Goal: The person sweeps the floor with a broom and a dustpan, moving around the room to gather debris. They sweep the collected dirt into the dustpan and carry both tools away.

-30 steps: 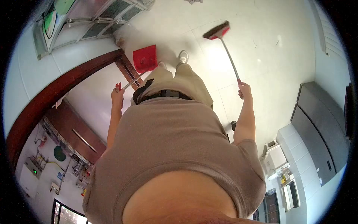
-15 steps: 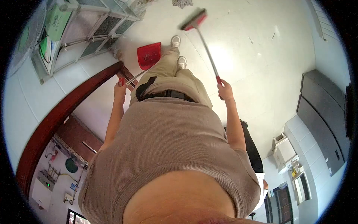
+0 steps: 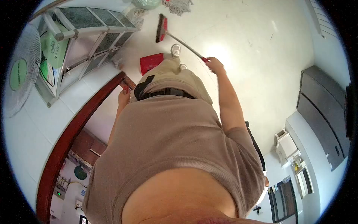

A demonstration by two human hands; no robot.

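Note:
My right hand (image 3: 215,65) is closed around the red grip of a broom, held out in front of me. The grey stick slants away to the broom's red head with dark bristles (image 3: 162,30), over the pale floor ahead of my feet. Down at my left side, my left hand (image 3: 123,98) grips the red handle end of a long-handled dustpan. The red pan of this dustpan (image 3: 151,62) is by my left leg, partly hidden by my trousers, and most of its stick is out of sight.
On the left are a folding metal-and-glass frame (image 3: 102,27), a fan (image 3: 20,72) and a dark red door frame (image 3: 80,132). Ahead lie a grey mop head (image 3: 179,6) and a greenish plastic bag (image 3: 146,3). A large grey cabinet (image 3: 322,115) is on the right.
My right hand has moved forward and inward, swinging the broom head left across the floor. The left hand keeps the dustpan, whose stick is now largely hidden. My view has shifted slightly.

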